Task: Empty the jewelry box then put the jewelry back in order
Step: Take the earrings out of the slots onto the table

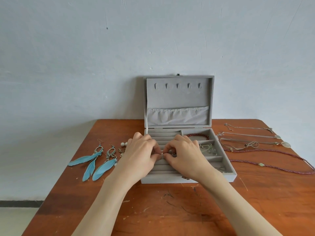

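A grey velvet jewelry box (228,178) stands open on the wooden table, its lid upright against the wall. Both hands are over the ring rolls on its left side. My left hand (141,155) and my right hand (184,155) meet fingertip to fingertip and pinch a small silver piece (162,154) between them. A red bead bracelet (199,135) lies in the back right compartment, and a pale chain piece (208,149) in the one in front of it. Two blue feather earrings (95,160) lie left of the box.
Several necklaces (252,143) are laid out on the table to the right of the box, one of dark purple beads (281,160). Small pearl and bronze earrings (123,147) lie beside my left hand. The table's left edge runs close to the feathers.
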